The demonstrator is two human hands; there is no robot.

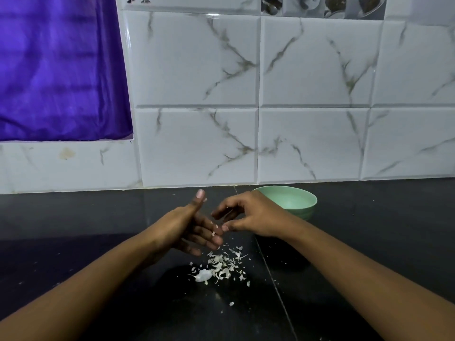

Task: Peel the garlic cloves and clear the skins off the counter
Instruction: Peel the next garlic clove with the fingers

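We hold both hands just above the counter (98, 267). Our left hand (189, 230) is released, with straight fingers and the thumb up, and small flakes (214, 233) stick to its fingertips. Our right hand (248, 217) has loosely curved fingers near those fingertips; we cannot tell if it pinches a flake.

The garlic skins (221, 267) lie in a loose pile directly below the hands, in front of the green bowl (295, 200). We judge them very light, thin and brittle. They probably cling to skin and fly away with any breath. So sweeping them together with the side of a hand seems better than pinching each one.

The pile has no clear direction. It stretches a little from a larger white piece (204, 275) at the near left toward the far right, and the flakes point every way.
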